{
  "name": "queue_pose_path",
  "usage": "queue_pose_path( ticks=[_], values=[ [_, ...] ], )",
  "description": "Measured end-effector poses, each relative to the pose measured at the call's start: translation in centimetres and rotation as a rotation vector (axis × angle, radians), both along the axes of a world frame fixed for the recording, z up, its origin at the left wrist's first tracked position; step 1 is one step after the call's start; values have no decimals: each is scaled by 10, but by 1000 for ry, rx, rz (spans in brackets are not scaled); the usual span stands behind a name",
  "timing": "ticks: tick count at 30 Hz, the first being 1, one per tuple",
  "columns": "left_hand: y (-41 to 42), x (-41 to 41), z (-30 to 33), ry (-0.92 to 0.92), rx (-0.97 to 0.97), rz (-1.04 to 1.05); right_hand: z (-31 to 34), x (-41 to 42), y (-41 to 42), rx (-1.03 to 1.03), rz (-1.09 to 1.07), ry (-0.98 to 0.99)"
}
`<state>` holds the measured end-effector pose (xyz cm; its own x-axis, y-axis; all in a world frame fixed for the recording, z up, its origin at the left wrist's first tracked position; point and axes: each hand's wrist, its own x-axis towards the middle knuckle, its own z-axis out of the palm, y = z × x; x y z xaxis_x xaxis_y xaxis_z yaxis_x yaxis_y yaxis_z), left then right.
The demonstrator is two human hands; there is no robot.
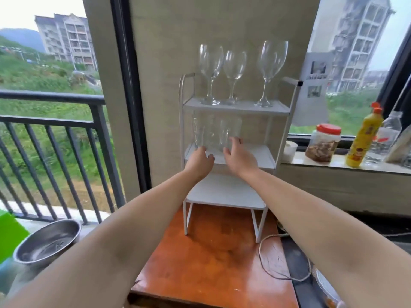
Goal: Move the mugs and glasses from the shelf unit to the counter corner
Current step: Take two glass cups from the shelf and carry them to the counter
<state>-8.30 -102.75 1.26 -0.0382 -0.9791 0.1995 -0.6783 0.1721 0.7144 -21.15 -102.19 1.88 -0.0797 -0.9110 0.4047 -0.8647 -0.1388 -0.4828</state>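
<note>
- Shelf unit [282,107]: white, three tiers, stands on an orange-brown desk [200,263] against the wall between two windows.
- Top tier: three wine glasses [234,76], upright on their stems, long axis vertical; two sit close together at the left, one stands apart at the right.
- Middle tier: clear tumblers [229,132], upright, grouped at the left half; blurred, so the count is uncertain, seemingly three.
- Bottom tier: nothing visible on it.
- Left hand [200,160]: fingers loosely curled, holds nothing; fingertips at the front lip of the middle tier, just below the leftmost tumbler.
- Right hand [239,155]: spread open, holds nothing; fingertips reach the base of the rightmost tumbler, contact not certain.
- Governing relation: the tumblers lie directly ahead of and slightly above both hands, each hand paired with its nearer glass; the right looks marginally closer.
- Judgement: a sideways wrap around each upright wall seems called for; wine glasses remain well above.
- Mugs: none discernible.
</note>
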Motion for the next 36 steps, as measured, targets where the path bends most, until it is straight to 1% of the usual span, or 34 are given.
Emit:
queue_pose_path(
  ticks=[3,7,8,9,13,17,19,23,27,31,36],
  values=[
    [-27,-5,12,217,93,72,14,1,-30,70,-79,-312],
    [-51,-7,19,552,227,73,21,11,-51,247,72,-868],
    [-55,-8,19,614,243,68,21,13,-53,274,106,-953],
    [-58,-10,20,642,246,67,21,12,-56,292,137,-997],
    [-65,-11,18,657,246,38,20,10,-62,332,192,-1037],
    [-63,-14,16,637,215,26,19,10,-66,285,110,-1043],
    [-61,-14,14,669,188,44,20,10,-66,248,73,-1068],
    [-55,-11,8,706,112,65,21,7,-58,212,70,-1126],
    [-40,-7,7,711,82,62,26,6,-41,214,52,-1163],
    [-16,-2,10,744,94,45,33,12,-12,208,53,-1235],
    [26,8,9,765,72,21,36,23,34,147,28,-1244]
  ],
)
